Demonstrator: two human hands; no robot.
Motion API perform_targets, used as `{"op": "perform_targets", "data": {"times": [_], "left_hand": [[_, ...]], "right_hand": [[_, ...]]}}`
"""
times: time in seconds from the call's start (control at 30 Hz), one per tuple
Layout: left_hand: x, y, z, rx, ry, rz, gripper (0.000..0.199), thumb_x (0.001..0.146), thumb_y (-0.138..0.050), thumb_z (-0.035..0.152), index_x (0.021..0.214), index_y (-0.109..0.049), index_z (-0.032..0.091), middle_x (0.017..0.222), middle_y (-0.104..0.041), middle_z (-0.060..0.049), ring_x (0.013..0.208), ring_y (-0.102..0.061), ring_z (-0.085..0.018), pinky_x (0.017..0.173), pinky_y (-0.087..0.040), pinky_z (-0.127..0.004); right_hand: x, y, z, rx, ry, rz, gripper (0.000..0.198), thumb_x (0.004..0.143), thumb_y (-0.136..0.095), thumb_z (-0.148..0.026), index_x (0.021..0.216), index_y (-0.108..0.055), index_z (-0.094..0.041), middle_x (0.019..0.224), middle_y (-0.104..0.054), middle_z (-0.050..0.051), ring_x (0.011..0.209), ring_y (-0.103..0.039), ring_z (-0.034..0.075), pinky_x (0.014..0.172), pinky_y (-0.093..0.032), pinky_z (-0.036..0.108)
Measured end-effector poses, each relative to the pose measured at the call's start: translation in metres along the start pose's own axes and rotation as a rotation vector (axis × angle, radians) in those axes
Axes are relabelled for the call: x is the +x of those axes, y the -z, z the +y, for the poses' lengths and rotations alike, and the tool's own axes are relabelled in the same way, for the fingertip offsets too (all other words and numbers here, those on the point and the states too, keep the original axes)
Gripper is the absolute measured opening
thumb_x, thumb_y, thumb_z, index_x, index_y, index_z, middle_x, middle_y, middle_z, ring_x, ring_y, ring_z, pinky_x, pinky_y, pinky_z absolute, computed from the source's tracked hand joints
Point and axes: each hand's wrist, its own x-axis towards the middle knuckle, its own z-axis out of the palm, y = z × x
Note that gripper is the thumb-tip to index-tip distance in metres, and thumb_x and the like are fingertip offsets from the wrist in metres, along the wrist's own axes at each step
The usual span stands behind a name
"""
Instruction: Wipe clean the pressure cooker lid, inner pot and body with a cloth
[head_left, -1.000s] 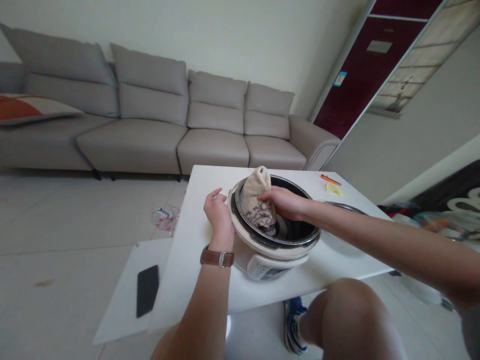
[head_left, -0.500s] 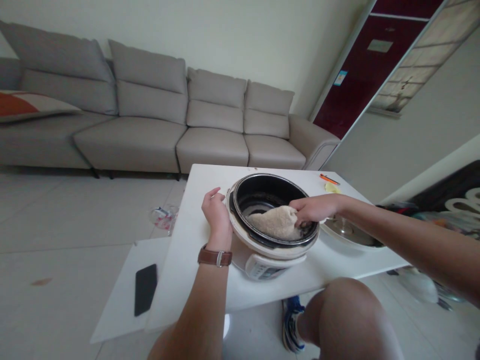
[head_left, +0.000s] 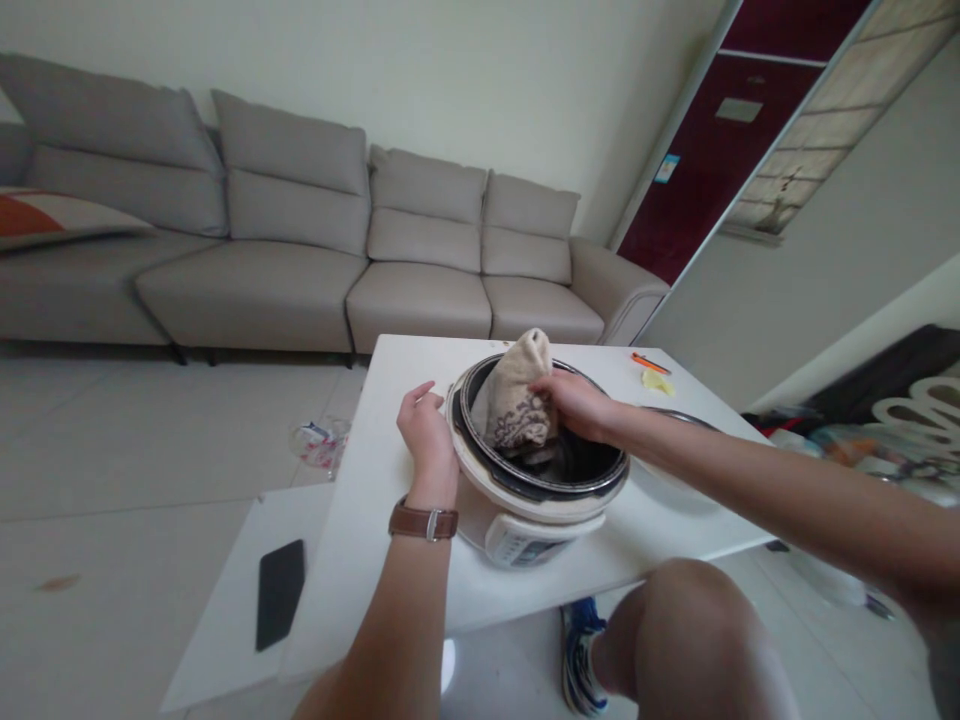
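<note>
My right hand (head_left: 576, 402) is closed on a beige cloth (head_left: 517, 385) with a dark floral pattern near its lower end. Bunched up, the cloth rises above the rim on the far left side of the pot and hangs down inside it. The black inner pot (head_left: 592, 462) sits in a white electric cooker (head_left: 469, 505), whose control panel faces me. My left hand (head_left: 426, 430), with a brown watch on the wrist, rests against the cooker's left side. Its visible fingers are loosely apart. The right fingertips are partly hidden by the cloth.
The cooker stands on a white table (head_left: 405, 590). A lid (head_left: 675, 480) lies to the right, partly behind my right forearm. Farther back are an orange pen-like object (head_left: 649, 363) and a yellow scrap (head_left: 657, 382). A black phone-like slab (head_left: 280, 594) lies lower left.
My right hand has lifted the cloth from the pot's near right side toward its far left side, and the patterned face now shows. My left hand stays at the cooker's side.
</note>
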Motion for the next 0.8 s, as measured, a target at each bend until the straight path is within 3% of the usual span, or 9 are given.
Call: {"op": "perform_targets", "data": {"times": [0.1,0.17,0.27,0.33,0.4,0.47,0.57,0.63,0.8], "left_hand": [[-0.001,-0.001,0.001,-0.001,-0.002,0.003,0.024,0.061,-0.055,0.015,0.08,-0.069,0.016,0.09,-0.07,-0.005,0.093,-0.062,-0.022,0.09,-0.049,-0.035],[0.0,-0.001,0.001,0.005,-0.009,-0.004,0.024,0.061,-0.055,0.015,0.08,-0.07,0.016,0.089,-0.069,-0.005,0.093,-0.062,-0.022,0.09,-0.049,-0.035],[0.001,0.001,-0.001,0.023,-0.026,-0.012,0.024,0.063,-0.056,0.016,0.081,-0.07,0.015,0.089,-0.069,-0.006,0.092,-0.062,-0.022,0.09,-0.048,-0.035],[0.002,0.001,-0.003,0.027,-0.037,-0.011,0.024,0.063,-0.056,0.016,0.081,-0.07,0.015,0.091,-0.07,-0.006,0.093,-0.062,-0.022,0.091,-0.048,-0.035],[0.003,0.002,-0.004,0.025,-0.038,-0.008,0.024,0.063,-0.056,0.017,0.082,-0.071,0.015,0.091,-0.07,-0.006,0.094,-0.062,-0.022,0.092,-0.048,-0.035],[0.003,0.002,-0.004,0.024,-0.038,-0.008,0.024,0.063,-0.056,0.017,0.082,-0.071,0.015,0.09,-0.07,-0.005,0.095,-0.062,-0.022,0.092,-0.048,-0.035],[0.003,0.001,-0.004,0.027,-0.04,-0.012,0.025,0.063,-0.056,0.016,0.082,-0.071,0.015,0.089,-0.07,-0.005,0.094,-0.062,-0.022,0.092,-0.048,-0.035],[0.003,0.001,-0.003,0.03,-0.039,-0.012,0.025,0.062,-0.056,0.016,0.082,-0.071,0.015,0.09,-0.07,-0.006,0.095,-0.062,-0.022,0.094,-0.048,-0.036],[0.003,0.002,-0.004,0.012,-0.032,-0.011,0.025,0.062,-0.056,0.017,0.082,-0.071,0.016,0.092,-0.07,-0.006,0.095,-0.063,-0.022,0.095,-0.048,-0.037]], "right_hand": [[-0.002,-0.029,0.007,-0.031,-0.012,-0.122,0.034,0.069,-0.057,-0.014,0.102,-0.065,-0.02,0.078,-0.072,0.001,0.076,-0.067,0.02,0.082,-0.057,0.033],[-0.007,-0.035,0.01,-0.166,0.041,-0.211,0.029,0.071,-0.057,-0.015,0.098,-0.067,-0.019,0.075,-0.069,-0.001,0.073,-0.064,0.018,0.077,-0.054,0.029],[-0.019,-0.017,0.009,-0.392,0.053,-0.452,0.02,0.071,-0.06,-0.018,0.089,-0.068,-0.017,0.068,-0.064,-0.004,0.068,-0.059,0.015,0.07,-0.052,0.026],[-0.026,0.006,0.002,-0.489,-0.076,-0.65,0.016,0.069,-0.063,-0.021,0.084,-0.068,-0.016,0.07,-0.066,-0.003,0.067,-0.06,0.015,0.069,-0.052,0.026],[-0.03,0.029,-0.009,-0.529,-0.229,-0.713,0.016,0.063,-0.065,-0.02,0.078,-0.068,-0.015,0.066,-0.067,-0.002,0.063,-0.061,0.015,0.064,-0.052,0.026],[-0.032,0.048,-0.02,-0.527,-0.281,-0.566,0.015,0.059,-0.065,-0.019,0.074,-0.067,-0.014,0.063,-0.068,0.0,0.058,-0.06,0.015,0.058,-0.049,0.025],[-0.027,0.064,-0.032,-0.419,-0.23,-0.143,0.013,0.058,-0.062,-0.015,0.071,-0.064,-0.016,0.061,-0.067,0.002,0.054,-0.059,0.015,0.051,-0.046,0.024],[-0.021,0.068,-0.034,-0.317,-0.187,0.057,0.013,0.061,-0.059,-0.016,0.073,-0.062,-0.019,0.059,-0.065,0.002,0.054,-0.06,0.017,0.052,-0.048,0.026],[-0.005,0.043,-0.019,-0.105,-0.06,0.229,0.029,0.063,-0.055,-0.012,0.089,-0.064,-0.019,0.067,-0.07,0.003,0.066,-0.067,0.021,0.071,-0.057,0.032]]}}
